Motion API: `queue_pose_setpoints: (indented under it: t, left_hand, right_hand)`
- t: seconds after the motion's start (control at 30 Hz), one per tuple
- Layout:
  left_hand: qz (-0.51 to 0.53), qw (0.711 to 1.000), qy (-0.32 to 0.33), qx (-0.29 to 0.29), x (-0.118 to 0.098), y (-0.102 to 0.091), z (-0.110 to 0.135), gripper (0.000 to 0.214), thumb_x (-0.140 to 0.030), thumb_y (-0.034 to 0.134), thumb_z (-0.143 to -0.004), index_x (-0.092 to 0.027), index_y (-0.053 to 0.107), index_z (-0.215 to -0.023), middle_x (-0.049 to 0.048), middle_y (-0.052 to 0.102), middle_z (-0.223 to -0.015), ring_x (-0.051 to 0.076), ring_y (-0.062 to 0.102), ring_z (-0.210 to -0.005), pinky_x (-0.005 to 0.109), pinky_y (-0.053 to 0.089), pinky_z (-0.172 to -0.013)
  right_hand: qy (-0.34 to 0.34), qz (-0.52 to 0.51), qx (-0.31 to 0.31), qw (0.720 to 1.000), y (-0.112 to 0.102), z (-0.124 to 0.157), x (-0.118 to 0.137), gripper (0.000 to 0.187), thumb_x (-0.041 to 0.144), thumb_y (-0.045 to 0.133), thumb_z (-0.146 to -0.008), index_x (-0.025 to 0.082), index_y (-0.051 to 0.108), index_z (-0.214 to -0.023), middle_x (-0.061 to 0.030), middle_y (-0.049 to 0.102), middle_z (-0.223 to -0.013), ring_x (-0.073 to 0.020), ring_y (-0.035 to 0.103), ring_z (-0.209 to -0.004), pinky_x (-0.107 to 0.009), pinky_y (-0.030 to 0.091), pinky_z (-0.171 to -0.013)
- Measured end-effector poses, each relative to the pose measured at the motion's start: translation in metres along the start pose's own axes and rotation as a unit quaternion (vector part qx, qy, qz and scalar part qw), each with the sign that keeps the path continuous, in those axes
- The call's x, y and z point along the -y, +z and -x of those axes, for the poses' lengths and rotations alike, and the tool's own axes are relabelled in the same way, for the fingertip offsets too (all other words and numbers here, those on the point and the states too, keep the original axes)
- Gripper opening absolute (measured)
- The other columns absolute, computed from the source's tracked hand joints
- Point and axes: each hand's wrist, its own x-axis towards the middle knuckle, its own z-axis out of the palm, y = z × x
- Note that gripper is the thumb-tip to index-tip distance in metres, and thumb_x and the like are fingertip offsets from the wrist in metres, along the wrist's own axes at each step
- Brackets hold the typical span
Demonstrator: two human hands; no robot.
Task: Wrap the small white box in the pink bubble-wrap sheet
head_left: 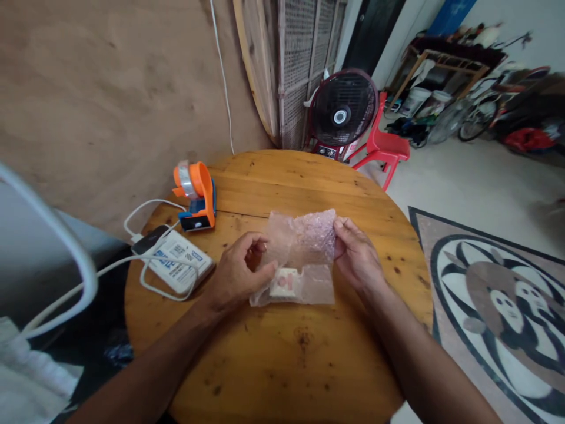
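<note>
A clear sheet of bubble wrap (312, 238) lies spread on the round wooden table, its far part raised. My right hand (357, 253) pinches the sheet's right edge between thumb and fingers. On the near part of the wrap rests a small whitish box (283, 282) with reddish print, partly under a fold of plastic. My left hand (241, 268) is at the sheet's left side, thumb and curled fingers apart. Its thumb reaches close to the box; whether it touches the box or only the wrap cannot be made out.
An orange and blue tape dispenser (198, 197) stands at the table's back left. Nearer sits a white printed box (179, 262) with a phone (154, 238) and white cables on it. Past the table are a fan (342, 109) and a red chair (386, 144).
</note>
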Motion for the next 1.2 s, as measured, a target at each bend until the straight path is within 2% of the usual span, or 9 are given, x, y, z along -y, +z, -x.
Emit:
queue_pose_setpoints:
  t: [0.17, 0.27, 0.37, 0.47, 0.67, 0.77, 0.93, 1.07, 1.2]
  left_hand:
    - [-0.001, 1.000, -0.007, 0.002, -0.007, -0.005, -0.001, 0.031, -0.034, 0.068, -0.071, -0.019, 0.059, -0.097, 0.0013, 0.061, -0.084, 0.015, 0.057, -0.074, 0.028, 0.048, -0.069]
    - [-0.009, 0.999, -0.016, 0.041, -0.015, -0.008, -0.002, 0.032, -0.033, 0.071, -0.067, -0.019, 0.058, -0.092, 0.0008, 0.061, -0.083, 0.014, 0.056, -0.071, 0.026, 0.047, -0.063]
    - [0.001, 0.998, -0.032, 0.061, -0.013, -0.010, -0.003, 0.017, -0.027, 0.064, -0.071, -0.018, 0.059, -0.083, -0.0007, 0.060, -0.074, 0.012, 0.053, -0.063, 0.022, 0.044, -0.056]
    - [-0.002, 0.997, -0.045, 0.059, -0.005, -0.011, -0.004, 0.006, -0.022, 0.056, -0.074, -0.017, 0.059, -0.073, -0.0021, 0.057, -0.064, 0.010, 0.050, -0.057, 0.021, 0.040, -0.051]
    - [0.022, 0.995, -0.091, 0.020, 0.004, -0.017, -0.007, 0.011, -0.025, 0.056, -0.075, -0.018, 0.056, -0.067, -0.0028, 0.056, -0.061, 0.011, 0.050, -0.056, 0.021, 0.040, -0.050]
    - [0.031, 0.993, -0.111, -0.004, 0.006, -0.018, -0.009, 0.009, -0.026, 0.058, -0.074, -0.018, 0.054, -0.070, -0.0032, 0.056, -0.060, 0.012, 0.052, -0.054, 0.022, 0.040, -0.049]
    - [0.061, 0.990, -0.125, -0.011, 0.007, -0.016, -0.008, 0.017, -0.024, 0.054, -0.077, -0.020, 0.052, -0.094, -0.0077, 0.053, -0.054, 0.012, 0.051, -0.045, 0.021, 0.039, -0.045]
    - [-0.004, 0.994, -0.105, -0.029, 0.002, -0.014, -0.006, 0.021, -0.024, 0.052, -0.080, -0.019, 0.052, -0.100, -0.0070, 0.053, -0.056, 0.012, 0.051, -0.046, 0.022, 0.039, -0.047]
    - [-0.119, 0.987, 0.009, -0.112, -0.003, -0.013, -0.005, 0.018, -0.023, 0.056, -0.078, -0.018, 0.057, -0.096, 0.0035, 0.064, -0.086, 0.017, 0.062, -0.077, 0.027, 0.048, -0.064]
  right_hand:
    - [-0.011, 0.052, -0.008, 0.999, -0.005, -0.006, -0.003, 0.035, 0.042, 0.078, -0.064, 0.022, 0.050, -0.069, 0.0047, 0.049, -0.065, -0.0108, 0.044, -0.057, -0.025, 0.044, -0.058]
    - [-0.015, 0.089, -0.010, 0.996, -0.009, -0.008, -0.004, 0.036, 0.045, 0.076, -0.065, 0.022, 0.048, -0.071, 0.0046, 0.049, -0.066, -0.0111, 0.045, -0.056, -0.026, 0.044, -0.056]
    - [-0.023, 0.100, -0.012, 0.995, -0.011, -0.010, -0.004, 0.036, 0.046, 0.075, -0.065, 0.022, 0.048, -0.072, 0.0050, 0.048, -0.065, -0.0112, 0.044, -0.055, -0.026, 0.045, -0.055]
    - [-0.035, 0.086, -0.027, 0.995, -0.013, -0.013, -0.003, 0.037, 0.044, 0.078, -0.063, 0.022, 0.049, -0.070, 0.0053, 0.047, -0.063, -0.0106, 0.043, -0.055, -0.025, 0.043, -0.054]
    - [-0.060, 0.079, -0.040, 0.994, -0.018, -0.020, 0.000, 0.034, 0.041, 0.077, -0.063, 0.021, 0.051, -0.068, 0.0043, 0.049, -0.064, -0.0104, 0.044, -0.057, -0.024, 0.038, -0.054]
    - [-0.080, 0.130, -0.052, 0.987, -0.025, -0.025, 0.002, 0.029, 0.040, 0.073, -0.068, 0.021, 0.051, -0.065, 0.0051, 0.046, -0.060, -0.0099, 0.039, -0.053, -0.025, 0.034, -0.052]
    - [-0.130, 0.254, -0.077, 0.955, -0.041, -0.038, -0.002, 0.023, 0.037, 0.067, -0.072, 0.020, 0.054, -0.066, 0.0054, 0.046, -0.057, -0.0094, 0.037, -0.051, -0.025, 0.029, -0.051]
    - [-0.175, 0.322, -0.083, 0.927, -0.051, -0.047, -0.010, 0.018, 0.036, 0.065, -0.074, 0.020, 0.056, -0.076, 0.0051, 0.051, -0.060, -0.0100, 0.041, -0.053, -0.025, 0.032, -0.053]
    - [-0.190, 0.370, -0.082, 0.906, -0.057, -0.050, -0.016, 0.017, 0.035, 0.061, -0.078, 0.020, 0.056, -0.082, 0.0046, 0.054, -0.061, -0.0108, 0.046, -0.053, -0.025, 0.035, -0.054]
